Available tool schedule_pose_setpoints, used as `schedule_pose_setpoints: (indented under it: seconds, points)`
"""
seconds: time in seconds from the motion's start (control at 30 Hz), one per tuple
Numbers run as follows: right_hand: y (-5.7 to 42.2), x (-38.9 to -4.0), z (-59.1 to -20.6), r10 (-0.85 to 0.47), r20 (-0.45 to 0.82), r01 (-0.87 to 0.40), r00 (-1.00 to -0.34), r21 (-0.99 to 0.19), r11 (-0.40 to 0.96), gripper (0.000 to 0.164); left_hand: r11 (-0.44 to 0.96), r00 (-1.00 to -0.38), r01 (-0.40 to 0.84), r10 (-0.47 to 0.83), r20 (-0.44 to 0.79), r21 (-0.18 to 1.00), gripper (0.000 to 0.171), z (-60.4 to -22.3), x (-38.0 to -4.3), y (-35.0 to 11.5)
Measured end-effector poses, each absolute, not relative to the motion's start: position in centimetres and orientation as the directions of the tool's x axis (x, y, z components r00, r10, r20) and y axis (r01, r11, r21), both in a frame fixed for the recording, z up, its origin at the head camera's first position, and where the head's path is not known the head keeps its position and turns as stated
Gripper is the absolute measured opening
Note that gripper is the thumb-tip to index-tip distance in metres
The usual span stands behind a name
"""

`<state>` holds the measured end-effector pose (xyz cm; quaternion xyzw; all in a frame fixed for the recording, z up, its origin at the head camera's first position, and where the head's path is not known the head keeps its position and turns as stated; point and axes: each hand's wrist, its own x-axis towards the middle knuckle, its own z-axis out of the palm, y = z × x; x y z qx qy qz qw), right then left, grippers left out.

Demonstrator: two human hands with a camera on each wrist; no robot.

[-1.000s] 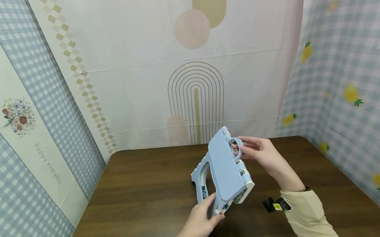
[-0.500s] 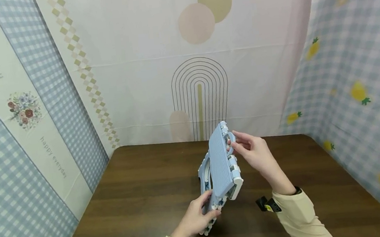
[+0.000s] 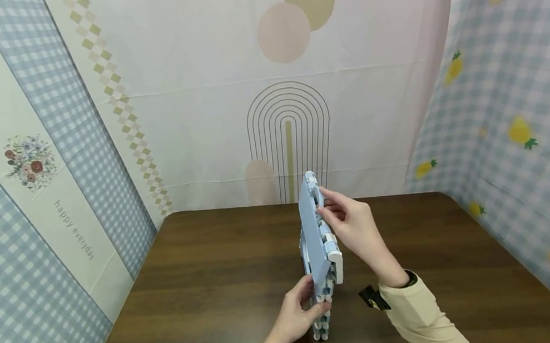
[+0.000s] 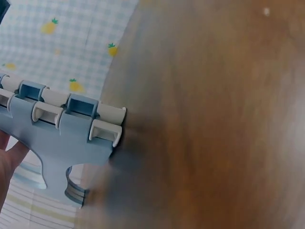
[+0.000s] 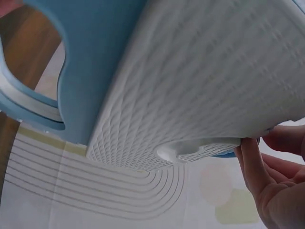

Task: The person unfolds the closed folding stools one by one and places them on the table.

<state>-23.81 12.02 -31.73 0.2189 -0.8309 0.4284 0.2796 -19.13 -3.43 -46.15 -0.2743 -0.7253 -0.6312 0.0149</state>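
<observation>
Now, stool (image 3: 316,234): folded nearly flat, on edge, long axis near-to-far on table (image 3: 207,290).
Left hand (image 3: 295,317): fingers grip near end.
Right hand (image 3: 354,230): fingers pinch far end.

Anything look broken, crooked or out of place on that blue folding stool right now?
Nothing stands out. The folding stool is folded nearly flat and stands on edge on the table, with the left hand at its lower end and the right hand near its handle. Its hinges look intact.

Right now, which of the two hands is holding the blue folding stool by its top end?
The right hand: it pinches the top end of the folding stool, by the handle hole. The left hand grips the bottom end, just above the table.
</observation>
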Motion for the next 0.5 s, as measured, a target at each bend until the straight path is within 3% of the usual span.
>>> schedule_pose_setpoints:
  seconds: [0.5]
  points:
    - [9.8, -22.2, -32.5, -0.135, 0.694, -0.629, -0.707, -0.532, 0.567, 0.042, 0.019, -0.862, 0.383, 0.366, 0.35, 0.923, 0.048, -47.1, -18.2, -4.8]
